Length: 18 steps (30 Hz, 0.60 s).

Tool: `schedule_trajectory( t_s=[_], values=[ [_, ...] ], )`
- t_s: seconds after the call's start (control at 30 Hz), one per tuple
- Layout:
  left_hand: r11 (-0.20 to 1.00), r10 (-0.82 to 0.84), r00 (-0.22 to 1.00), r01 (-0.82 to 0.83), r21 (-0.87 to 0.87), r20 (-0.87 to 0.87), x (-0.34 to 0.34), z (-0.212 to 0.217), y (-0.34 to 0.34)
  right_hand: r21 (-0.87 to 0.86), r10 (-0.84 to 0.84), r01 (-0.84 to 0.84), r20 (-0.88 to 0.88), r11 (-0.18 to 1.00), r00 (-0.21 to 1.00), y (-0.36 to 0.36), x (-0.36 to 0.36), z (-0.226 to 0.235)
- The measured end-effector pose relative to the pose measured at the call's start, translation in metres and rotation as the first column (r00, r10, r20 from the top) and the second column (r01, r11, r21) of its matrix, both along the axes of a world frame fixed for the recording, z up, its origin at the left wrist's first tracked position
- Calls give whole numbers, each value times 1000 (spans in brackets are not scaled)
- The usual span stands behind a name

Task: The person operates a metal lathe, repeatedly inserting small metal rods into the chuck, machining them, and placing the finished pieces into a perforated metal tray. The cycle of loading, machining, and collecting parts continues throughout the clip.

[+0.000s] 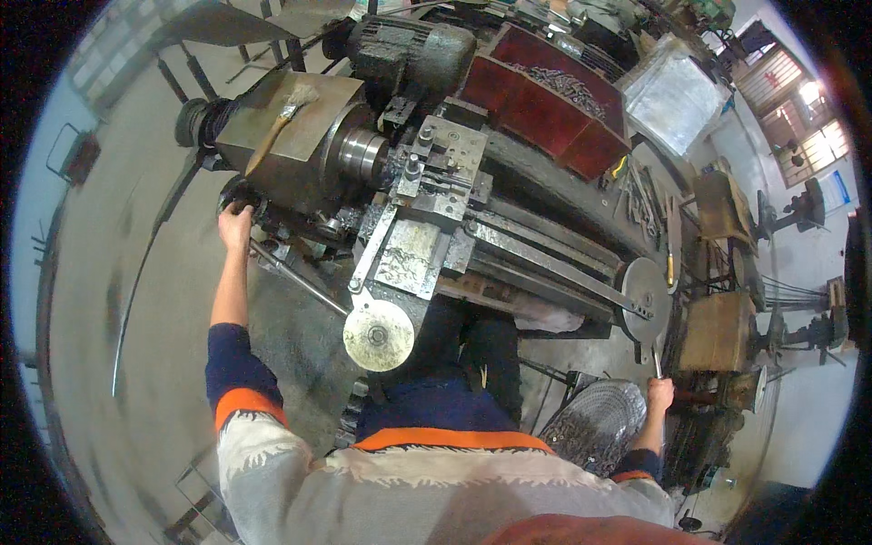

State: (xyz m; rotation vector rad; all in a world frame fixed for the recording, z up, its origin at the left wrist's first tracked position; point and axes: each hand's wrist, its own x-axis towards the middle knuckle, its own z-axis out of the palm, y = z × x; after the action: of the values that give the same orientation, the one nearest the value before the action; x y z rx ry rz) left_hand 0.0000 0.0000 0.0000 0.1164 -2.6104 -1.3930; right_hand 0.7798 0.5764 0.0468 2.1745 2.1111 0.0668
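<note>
The machine [411, 254] stands in the middle, and at its left the floor [136, 209] spreads wide; at the right the room is narrower, because a heap of small metal pieces [595, 425] lies near the right hand [660, 393]. The left arm [232, 286] reaches forward, almost straight, and the left hand [236, 221] touches a black knob [238, 191] — I cannot tell if it grips. Well apart from it, the right hand makes a fist around a metal handle [658, 365] by the round plate [643, 286].

Glare at the upper-right window [808, 96], dimmer interior, edges fisheye-bent.
</note>
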Motion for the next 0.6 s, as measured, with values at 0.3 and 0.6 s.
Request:
schedule_trajectory(
  t_s=[0.3,0.6],
  values=[
    [999,8,1000,-7,-41,17,25,29,26,28,-107,109,-54,994,993,-38,-6,-11],
    [966,27,1000,-24,-256,7,5,1,-5,159,9,-8,-3,987,1000,-18,2,-7]
  ],
)
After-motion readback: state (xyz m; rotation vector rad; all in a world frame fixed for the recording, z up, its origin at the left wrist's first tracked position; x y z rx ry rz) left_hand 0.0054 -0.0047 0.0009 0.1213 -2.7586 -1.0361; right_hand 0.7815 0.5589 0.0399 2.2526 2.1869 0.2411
